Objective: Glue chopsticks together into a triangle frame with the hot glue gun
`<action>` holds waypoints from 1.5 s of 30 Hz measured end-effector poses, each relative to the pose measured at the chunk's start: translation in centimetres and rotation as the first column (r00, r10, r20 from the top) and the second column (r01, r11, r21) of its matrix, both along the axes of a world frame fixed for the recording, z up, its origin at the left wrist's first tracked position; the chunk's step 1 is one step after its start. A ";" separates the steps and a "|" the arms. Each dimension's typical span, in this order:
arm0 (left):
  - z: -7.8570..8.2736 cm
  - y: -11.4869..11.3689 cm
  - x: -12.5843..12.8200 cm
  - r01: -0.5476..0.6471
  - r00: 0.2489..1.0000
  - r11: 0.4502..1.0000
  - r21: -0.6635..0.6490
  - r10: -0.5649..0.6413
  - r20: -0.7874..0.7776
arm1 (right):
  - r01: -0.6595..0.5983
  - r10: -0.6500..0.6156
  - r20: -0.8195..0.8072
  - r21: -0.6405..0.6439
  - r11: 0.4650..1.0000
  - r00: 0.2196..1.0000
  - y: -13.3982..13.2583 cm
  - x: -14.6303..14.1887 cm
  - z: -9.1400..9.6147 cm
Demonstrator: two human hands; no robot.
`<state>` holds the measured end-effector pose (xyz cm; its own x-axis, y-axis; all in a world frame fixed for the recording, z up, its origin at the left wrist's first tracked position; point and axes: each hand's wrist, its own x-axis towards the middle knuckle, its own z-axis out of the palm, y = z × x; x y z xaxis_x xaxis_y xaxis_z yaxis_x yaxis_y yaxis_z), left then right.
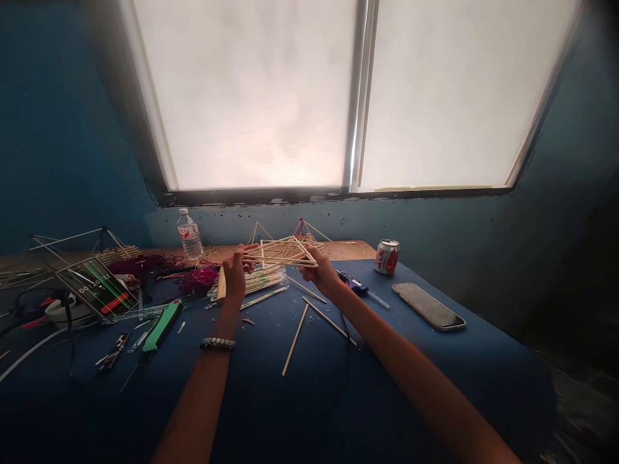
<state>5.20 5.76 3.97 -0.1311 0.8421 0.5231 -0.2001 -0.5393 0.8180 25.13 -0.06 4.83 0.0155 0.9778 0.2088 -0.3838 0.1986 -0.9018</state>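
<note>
The dark blue table [271, 412] lies nearest; over it both arms reach forward, left hand [235, 270] and right hand [319, 270] with fingers clamped on opposite ends of a raised stick frame [290, 260]. Behind: blue wall [62, 129], bright window [256, 96].

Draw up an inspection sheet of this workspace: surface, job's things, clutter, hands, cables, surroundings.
Surface: dark blue table, littered with scraps.
Job's things: stick frame, held up; loose sticks and stick pack on the table; glue gun, partly hidden.
Clutter: yarn, green cutter, bottle, can, phone at right, timer phone at left.
Hands: left hand holds one end of the frame, right hand the other.
Cables: dark cable mid-table, white cable at far left.
Surroundings: blue wall, window.
Other people: nothing seen.
</note>
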 end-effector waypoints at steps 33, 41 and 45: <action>-0.1 0.0 -0.2 0.378 0.921 0.917 -0.124 -0.386 -0.052 | 0.138 -0.206 0.334 0.216 0.967 0.920 1.8 1.9 -0.7; -0.4 -0.3 0.3 0.307 0.920 0.939 -0.153 -0.334 -0.203 | 0.150 -0.280 0.351 0.353 0.923 0.893 2.1 2.6 -0.5; -0.5 0.0 0.3 0.292 0.934 0.945 -0.148 -0.315 -0.170 | 0.133 -0.216 0.292 0.281 0.951 0.932 2.0 2.6 -0.5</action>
